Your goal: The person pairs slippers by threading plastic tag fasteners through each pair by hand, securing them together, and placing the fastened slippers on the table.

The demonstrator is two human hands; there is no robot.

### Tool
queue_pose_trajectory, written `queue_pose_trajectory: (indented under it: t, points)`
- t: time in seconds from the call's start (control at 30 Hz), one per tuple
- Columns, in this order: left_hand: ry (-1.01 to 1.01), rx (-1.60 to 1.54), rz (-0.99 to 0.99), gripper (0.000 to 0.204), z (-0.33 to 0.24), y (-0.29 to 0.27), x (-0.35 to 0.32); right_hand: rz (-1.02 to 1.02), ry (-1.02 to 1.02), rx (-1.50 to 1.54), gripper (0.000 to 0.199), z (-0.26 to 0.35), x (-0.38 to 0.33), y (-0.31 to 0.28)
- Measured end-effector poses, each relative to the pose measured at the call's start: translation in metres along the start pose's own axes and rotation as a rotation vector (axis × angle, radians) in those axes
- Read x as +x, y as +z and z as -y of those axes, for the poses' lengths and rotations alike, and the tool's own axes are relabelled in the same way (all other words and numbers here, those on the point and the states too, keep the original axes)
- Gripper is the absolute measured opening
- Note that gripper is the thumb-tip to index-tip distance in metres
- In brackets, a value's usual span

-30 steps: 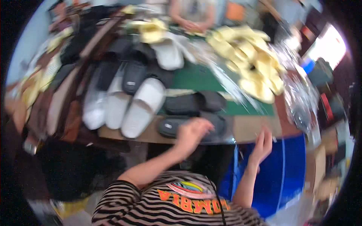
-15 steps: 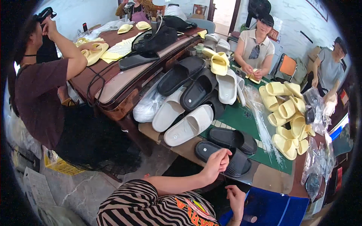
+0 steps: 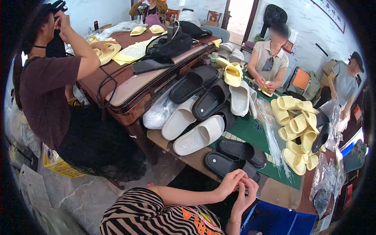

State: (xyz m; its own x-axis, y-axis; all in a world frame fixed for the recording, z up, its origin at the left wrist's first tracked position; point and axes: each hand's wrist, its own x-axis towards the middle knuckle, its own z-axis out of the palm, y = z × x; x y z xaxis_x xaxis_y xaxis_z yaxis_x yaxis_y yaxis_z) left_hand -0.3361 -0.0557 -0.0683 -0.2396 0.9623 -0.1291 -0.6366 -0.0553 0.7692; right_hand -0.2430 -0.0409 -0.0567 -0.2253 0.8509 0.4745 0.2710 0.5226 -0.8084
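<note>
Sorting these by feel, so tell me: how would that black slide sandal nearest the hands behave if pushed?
The black slide sandal looks like thick moulded foam, so probably light and slightly bendy. Its flat sole on the table suggests it would slide, not roll or tip.

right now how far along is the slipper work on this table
Looks early to midway, judging loosely. Done: hard to tell; some clear bags lie at the right edge, contents unclear. In hand: left hand and right hand meet over something small, hidden by the fingers, beside the near black slipper. Left: loose white slippers, black ones and a yellow pile lie unbagged.
</note>
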Motion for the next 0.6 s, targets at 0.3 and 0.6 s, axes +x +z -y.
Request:
queue_pose_trajectory:
  t: [0.3,0.6]
  points:
    - [0.137,0.263,0.033,0.016,0.03,-0.013,0.001,-0.032,0.139,0.188,0.019,0.0,0.008,-0.001]
    - [0.314,0.315,0.047,0.021,-0.001,-0.021,-0.002,0.291,0.08,-0.32,0.016,0.014,0.022,-0.024]
